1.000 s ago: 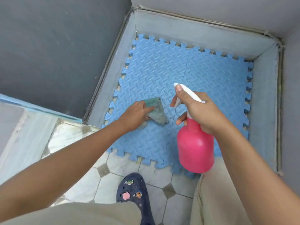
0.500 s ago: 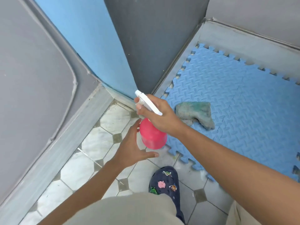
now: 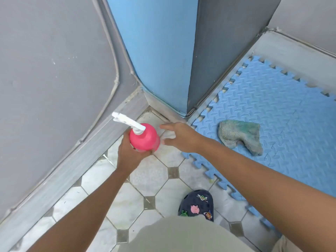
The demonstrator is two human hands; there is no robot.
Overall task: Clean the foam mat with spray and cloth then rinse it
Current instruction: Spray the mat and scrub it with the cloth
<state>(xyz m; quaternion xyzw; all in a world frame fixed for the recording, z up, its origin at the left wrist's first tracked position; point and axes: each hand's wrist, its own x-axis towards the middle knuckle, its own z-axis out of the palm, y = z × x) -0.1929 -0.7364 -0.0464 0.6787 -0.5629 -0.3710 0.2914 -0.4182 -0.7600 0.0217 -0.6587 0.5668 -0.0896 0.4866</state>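
1. Floor: white octagonal tiles, grey square insets; grey walls, blue panel at 12.
2. Foam mat at 3: blue, tread-textured, jigsaw edges; fuzzy green cloth on it.
3. Left hand wraps pink spray bottle.
4. Right hand at bottle's 3, fingers spread, empty.

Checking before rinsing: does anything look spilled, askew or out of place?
Nothing spilled or damaged. The cloth lies crumpled and unheld on the foam mat; the left hand holds the spray bottle over the floor tiles.
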